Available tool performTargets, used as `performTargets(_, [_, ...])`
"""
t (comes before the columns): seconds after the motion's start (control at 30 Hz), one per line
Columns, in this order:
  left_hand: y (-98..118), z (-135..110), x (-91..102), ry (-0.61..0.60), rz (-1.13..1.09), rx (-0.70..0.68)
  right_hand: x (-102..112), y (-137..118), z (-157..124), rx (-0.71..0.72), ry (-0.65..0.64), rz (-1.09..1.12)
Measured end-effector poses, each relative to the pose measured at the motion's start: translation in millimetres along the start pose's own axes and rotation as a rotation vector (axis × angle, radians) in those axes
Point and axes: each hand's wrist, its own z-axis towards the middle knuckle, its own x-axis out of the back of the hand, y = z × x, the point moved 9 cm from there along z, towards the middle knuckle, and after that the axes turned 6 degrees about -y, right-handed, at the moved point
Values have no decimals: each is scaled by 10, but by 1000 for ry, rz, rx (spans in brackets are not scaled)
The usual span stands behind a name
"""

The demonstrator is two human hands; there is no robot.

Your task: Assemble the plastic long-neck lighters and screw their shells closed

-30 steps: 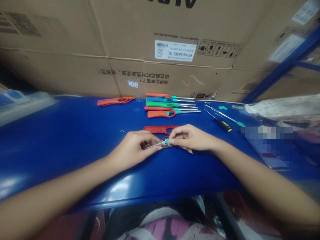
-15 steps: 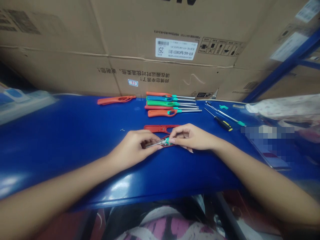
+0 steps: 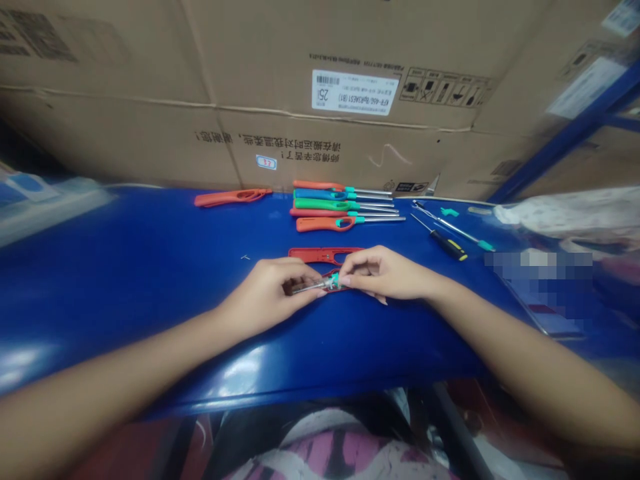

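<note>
My left hand (image 3: 273,293) and my right hand (image 3: 385,273) meet at the middle of the blue table (image 3: 150,267). Both pinch a thin metal tube with a teal end piece (image 3: 320,285), the left hand on the metal end, the right hand on the teal end. Under the hands lies a red lighter shell half (image 3: 320,255), partly hidden by the fingers. Both hands have their fingers closed.
Several finished long lighters (image 3: 345,205) in orange, blue, green and red lie in a row behind the hands. An orange shell (image 3: 233,197) lies to the left. A black and yellow screwdriver (image 3: 447,243), tweezers (image 3: 425,212) and a teal-tipped tube (image 3: 465,235) lie at the right. Cardboard boxes (image 3: 300,87) stand behind.
The hands stay on the tube and barely shift. The view has moved slightly.
</note>
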Motion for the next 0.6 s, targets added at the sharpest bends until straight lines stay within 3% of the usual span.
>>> performTargets(0.6, [-60,0,-25,17,-47,42,16,8,-9,-17,68,-5])
